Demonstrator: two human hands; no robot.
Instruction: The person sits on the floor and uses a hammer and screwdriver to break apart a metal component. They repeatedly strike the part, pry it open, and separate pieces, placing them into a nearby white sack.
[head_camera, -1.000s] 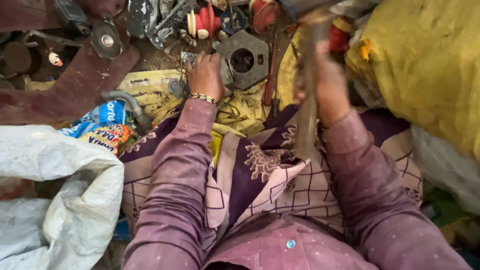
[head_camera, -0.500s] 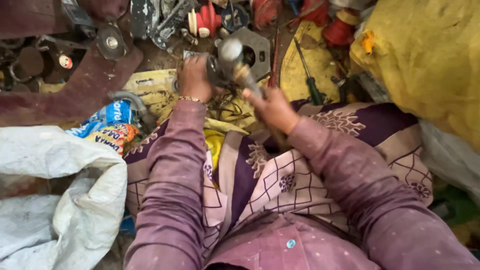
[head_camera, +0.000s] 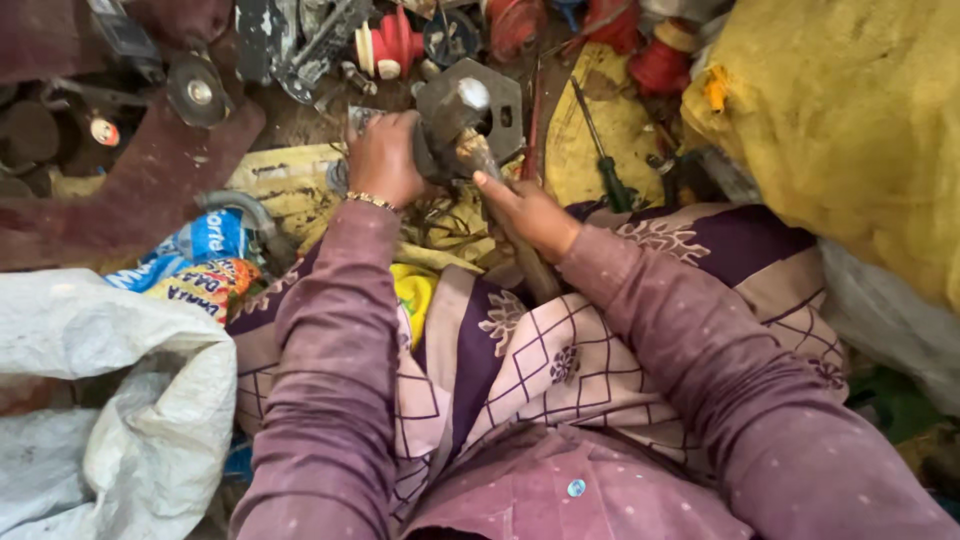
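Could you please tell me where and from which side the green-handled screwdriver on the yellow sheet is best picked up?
Grip the screwdriver by its thick green handle, from above: it lies flat on the yellow sheet, handle nearest the right hand, thin shaft pointing away.

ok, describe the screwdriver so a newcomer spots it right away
Start at the big yellow sack on the right, then move left to the flat yellow sheet on the ground. The screwdriver lies diagonally across it, just beyond the right hand. Its thin dark shaft and green handle separate it from the red parts above.
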